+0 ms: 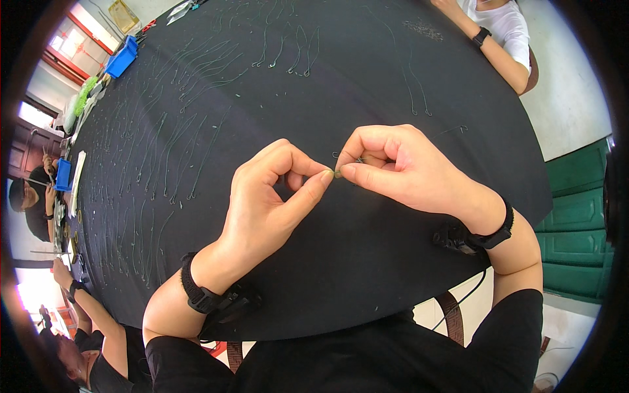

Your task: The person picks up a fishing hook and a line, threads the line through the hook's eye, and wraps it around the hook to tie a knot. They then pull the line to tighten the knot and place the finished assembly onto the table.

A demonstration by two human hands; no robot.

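My left hand (268, 196) and my right hand (400, 164) meet above the black table, each closed in a thumb-and-finger pinch. Between the touching fingertips sits a tiny greenish piece (337, 174), too small to name for sure. A thin curved fish hook (335, 155) shows beside my right fingertips, and another bit of dark metal peeks out under that hand's curled fingers. What my left fingertips grip is mostly hidden. Far to the left of my hands, several fish hooks tied to green line (191, 195) lie in rows on the cloth.
The dark tablecloth (367, 262) has a curved front edge close to my body. More hooks on lines (305, 72) and a loose heap of hooks (422, 29) lie farther back. Blue bins (122, 57) stand along the left edge. Other people sit at the left and far right.
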